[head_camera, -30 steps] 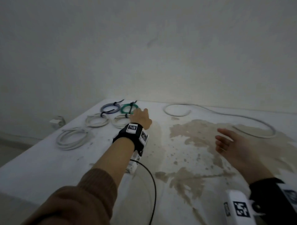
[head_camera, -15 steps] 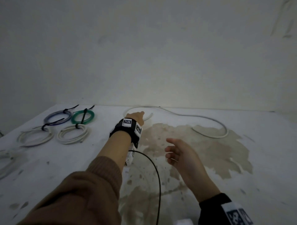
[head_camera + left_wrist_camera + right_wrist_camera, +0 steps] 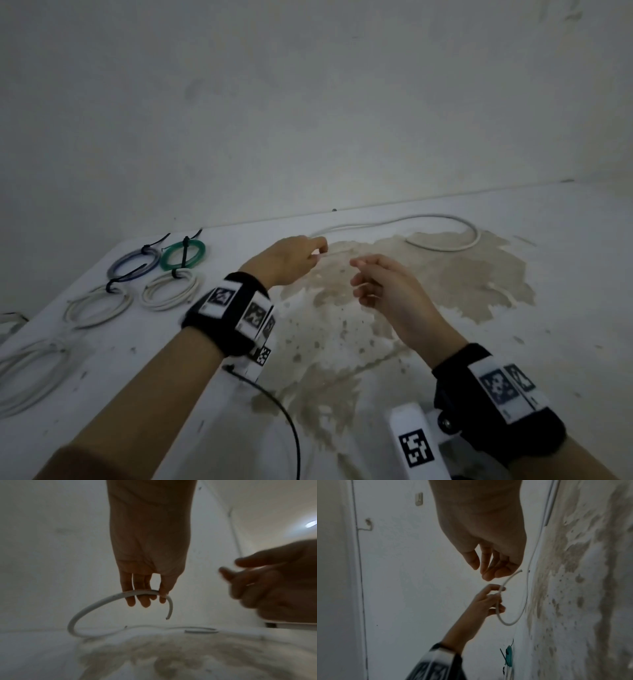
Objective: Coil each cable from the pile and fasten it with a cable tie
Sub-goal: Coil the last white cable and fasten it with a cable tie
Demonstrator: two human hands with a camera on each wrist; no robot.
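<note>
The left hand (image 3: 291, 258), at the centre of the head view, pinches the loose white cable (image 3: 442, 245) near its free end, thumb against curled fingers; in the left wrist view the fingers (image 3: 132, 599) hang down with the cable (image 3: 109, 600) arcing across them and its cut tip curving downward. The right hand (image 3: 387, 291), just right of it, holds nothing: its fingers are loosely curled and apart, close to the cable tip without touching it, as the right wrist view shows (image 3: 489, 563). The cable is round, smooth and pale grey-white; it runs from the pinch toward the upper right of the head view, where it bends into a wide loop lying on the white table (image 3: 565, 308), whose surface carries a large, ragged brownish stain (image 3: 445, 281). At the left of the head view lie finished coils bound with black ties: 1 green coil (image 3: 183, 254), 1 bluish-grey coil (image 3: 133, 265), and several white coils (image 3: 171, 291).
</note>
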